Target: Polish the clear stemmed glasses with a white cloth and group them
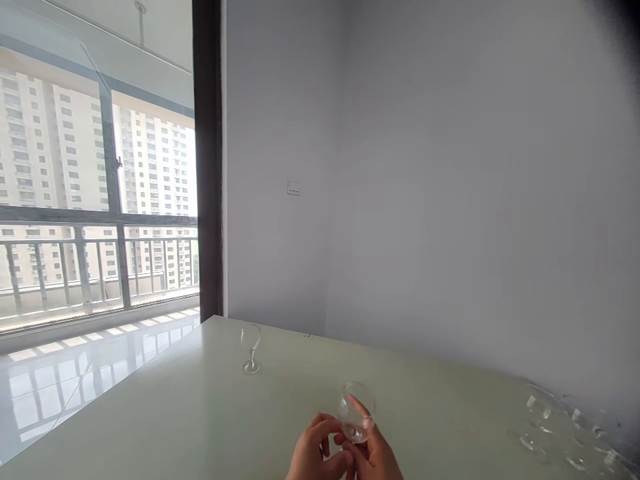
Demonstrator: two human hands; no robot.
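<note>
Now both hands [345, 453] around glass [357, 413]

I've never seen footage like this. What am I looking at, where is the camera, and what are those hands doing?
There is no machine here: a person wears a camera on the head, so the one picture looks forward and down from that person's own eyes. At the bottom edge you see both bare hands close together. The left hand and the right hand hold a small clear glass between them, just above a pale table.

Farther back on the table, a second clear stemmed glass stands upright by itself. At the right edge, several more clear glasses are grouped together; they are blurred, so their number is hard to tell. Behind is a plain grey wall, and to the left a large window showing apartment blocks.
</note>
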